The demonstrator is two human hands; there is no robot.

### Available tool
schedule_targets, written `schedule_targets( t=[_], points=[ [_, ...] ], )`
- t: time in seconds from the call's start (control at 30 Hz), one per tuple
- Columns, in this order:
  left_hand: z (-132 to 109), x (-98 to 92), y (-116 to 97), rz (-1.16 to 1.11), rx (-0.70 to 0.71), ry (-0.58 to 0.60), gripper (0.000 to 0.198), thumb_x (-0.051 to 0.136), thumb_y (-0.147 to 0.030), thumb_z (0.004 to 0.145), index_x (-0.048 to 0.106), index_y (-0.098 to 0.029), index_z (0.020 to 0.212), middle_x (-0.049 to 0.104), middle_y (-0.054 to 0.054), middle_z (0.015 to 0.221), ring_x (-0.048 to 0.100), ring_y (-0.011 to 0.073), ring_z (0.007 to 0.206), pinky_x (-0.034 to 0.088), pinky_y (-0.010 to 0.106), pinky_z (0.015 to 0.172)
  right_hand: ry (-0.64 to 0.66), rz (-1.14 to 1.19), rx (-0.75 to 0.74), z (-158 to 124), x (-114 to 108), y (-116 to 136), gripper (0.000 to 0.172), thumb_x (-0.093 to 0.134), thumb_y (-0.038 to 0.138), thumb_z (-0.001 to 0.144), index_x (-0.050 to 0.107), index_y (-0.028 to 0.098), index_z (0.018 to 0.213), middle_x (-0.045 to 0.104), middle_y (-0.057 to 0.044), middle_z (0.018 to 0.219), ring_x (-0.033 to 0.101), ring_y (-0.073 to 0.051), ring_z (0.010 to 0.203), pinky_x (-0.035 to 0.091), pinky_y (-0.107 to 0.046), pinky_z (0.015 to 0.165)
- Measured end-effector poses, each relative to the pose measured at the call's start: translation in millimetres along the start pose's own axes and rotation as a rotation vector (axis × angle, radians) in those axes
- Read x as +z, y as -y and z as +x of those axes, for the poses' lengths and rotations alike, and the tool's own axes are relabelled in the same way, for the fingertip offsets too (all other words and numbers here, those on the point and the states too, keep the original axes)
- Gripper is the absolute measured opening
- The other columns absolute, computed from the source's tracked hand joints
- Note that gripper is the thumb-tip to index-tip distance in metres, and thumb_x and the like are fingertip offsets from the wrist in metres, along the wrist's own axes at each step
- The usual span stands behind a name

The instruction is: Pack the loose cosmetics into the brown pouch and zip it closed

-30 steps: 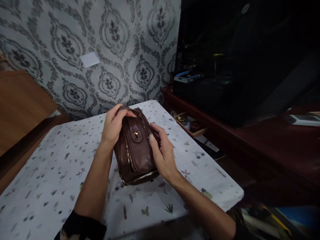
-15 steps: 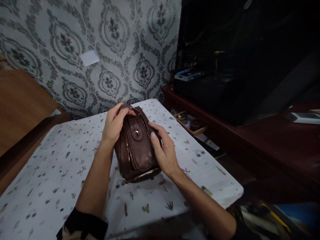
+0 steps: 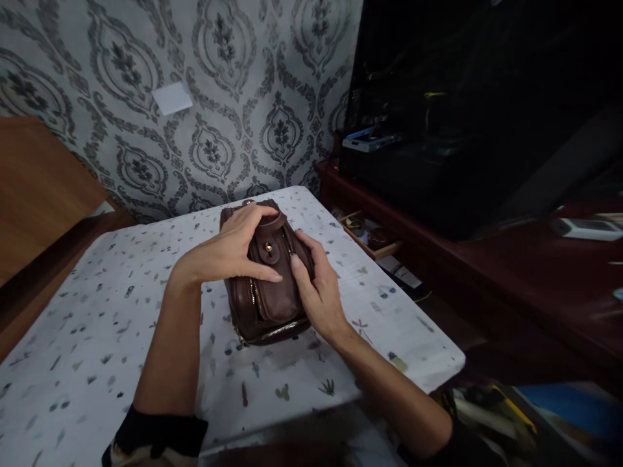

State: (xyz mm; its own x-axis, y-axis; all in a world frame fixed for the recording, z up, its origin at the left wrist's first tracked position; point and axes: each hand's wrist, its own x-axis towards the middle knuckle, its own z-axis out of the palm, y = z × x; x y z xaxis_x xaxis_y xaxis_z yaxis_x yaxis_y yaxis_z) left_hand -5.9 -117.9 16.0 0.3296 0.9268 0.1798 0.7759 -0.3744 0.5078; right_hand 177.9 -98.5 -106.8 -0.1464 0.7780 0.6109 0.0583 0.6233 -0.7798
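A brown leather handbag with gold zips and a round gold clasp lies on the white patterned tablecloth. Across its upper left part rests my left hand, thumb stretched over the front flap and well apart from the fingers, which reach toward the handle strap. My right hand grips the bag's right side, thumb on the front edge beside a zip and fingers around the side. The zip along the bottom edge faces me.
Patterned wallpaper stands behind the table. To the right are a dark red cabinet, a large black screen and a small pulled-out drawer holding items. A wooden panel is at the left.
My left hand has let go of the handle strap and spread over the bag's left and front. The strap has flopped down toward the clasp. My right hand keeps its grip.
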Motion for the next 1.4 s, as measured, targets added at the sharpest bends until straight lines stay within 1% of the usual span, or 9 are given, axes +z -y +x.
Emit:
schedule_targets(
  t=[0.1,0.43,0.67,0.83,0.9,1.03,1.1,1.2,1.4],
  points=[
    [1,0.8,0,0.048,0.001,0.017,0.087,0.087,-0.054,0.066,0.048,-0.028,0.138,0.049,0.012,0.145,0.041,0.0381,0.143,0.038,0.050,0.117,0.009,0.026,0.005,0,0,0,0.041,0.045,0.040,0.106,0.053,0.023,0.143,0.062,-0.011,0.144,0.059,-0.025,0.133,0.046,-0.046,0.116],
    [1,1.8,4,0.017,-0.006,0.002,0.086,0.088,-0.052,0.064,0.050,-0.029,0.138,0.050,0.010,0.144,0.046,0.0371,0.140,0.040,0.047,0.116,0.067,0.102,0.020,5,-7,-4,0.042,0.044,0.046,0.107,0.055,0.026,0.142,0.061,-0.007,0.146,0.057,-0.023,0.135,0.045,-0.044,0.117],
    [1,2.5,2,0.007,-0.024,-0.012,0.084,0.089,-0.050,0.062,0.052,-0.028,0.135,0.052,0.011,0.142,0.046,0.0379,0.139,0.039,0.048,0.116,0.105,0.156,0.058,5,-11,-3,0.042,0.045,0.047,0.106,0.055,0.026,0.142,0.060,-0.007,0.148,0.055,-0.023,0.137,0.043,-0.044,0.119],
    [-2,3.4,0,0.018,-0.011,-0.025,0.085,0.088,-0.048,0.064,0.051,-0.028,0.137,0.050,0.011,0.145,0.044,0.0391,0.141,0.038,0.051,0.118,0.101,0.124,0.030,5,-9,-6,0.045,0.044,0.051,0.106,0.054,0.027,0.143,0.059,-0.007,0.149,0.054,-0.023,0.139,0.043,-0.044,0.119],
    [-7,9.7,-4,0.040,-0.007,-0.053,0.089,0.087,-0.048,0.066,0.047,-0.029,0.142,0.045,0.011,0.152,0.038,0.0407,0.146,0.032,0.054,0.122,0.099,0.100,0.007,5,-8,-6,0.046,0.043,0.051,0.107,0.053,0.026,0.144,0.059,-0.008,0.149,0.054,-0.023,0.139,0.043,-0.044,0.119],
    [-23,32.2,-17,0.159,-0.049,-0.126,0.106,0.086,-0.055,0.068,0.030,-0.035,0.156,0.022,0.010,0.170,0.011,0.0442,0.158,0.013,0.063,0.127,0.099,0.071,-0.008,5,-8,-5,0.045,0.041,0.048,0.107,0.053,0.026,0.144,0.059,-0.008,0.149,0.055,-0.023,0.138,0.042,-0.045,0.120],
    [-30,42.2,-24,0.242,-0.069,-0.133,0.111,0.085,-0.057,0.068,0.025,-0.037,0.158,0.016,0.010,0.172,0.003,0.0453,0.159,0.006,0.067,0.126,0.098,0.081,-0.012,5,-8,-5,0.045,0.041,0.048,0.107,0.053,0.025,0.144,0.059,-0.008,0.150,0.054,-0.023,0.139,0.042,-0.045,0.120],
    [-36,48.9,-28,0.322,-0.089,-0.123,0.110,0.085,-0.053,0.070,0.024,-0.036,0.159,0.016,0.012,0.172,0.001,0.0451,0.160,0.007,0.070,0.125,0.106,0.106,-0.010,6,-9,-5,0.045,0.041,0.048,0.107,0.053,0.025,0.144,0.058,-0.007,0.150,0.053,-0.022,0.140,0.040,-0.045,0.121],
    [-39,46.9,-23,0.341,-0.085,-0.137,0.103,0.083,-0.053,0.073,0.026,-0.037,0.158,0.018,0.010,0.172,0.005,0.0432,0.160,0.014,0.067,0.126,0.114,0.123,0.007,7,-11,-7,0.048,0.040,0.054,0.106,0.054,0.027,0.142,0.061,-0.006,0.148,0.055,-0.022,0.137,0.042,-0.044,0.120]
  ],
)
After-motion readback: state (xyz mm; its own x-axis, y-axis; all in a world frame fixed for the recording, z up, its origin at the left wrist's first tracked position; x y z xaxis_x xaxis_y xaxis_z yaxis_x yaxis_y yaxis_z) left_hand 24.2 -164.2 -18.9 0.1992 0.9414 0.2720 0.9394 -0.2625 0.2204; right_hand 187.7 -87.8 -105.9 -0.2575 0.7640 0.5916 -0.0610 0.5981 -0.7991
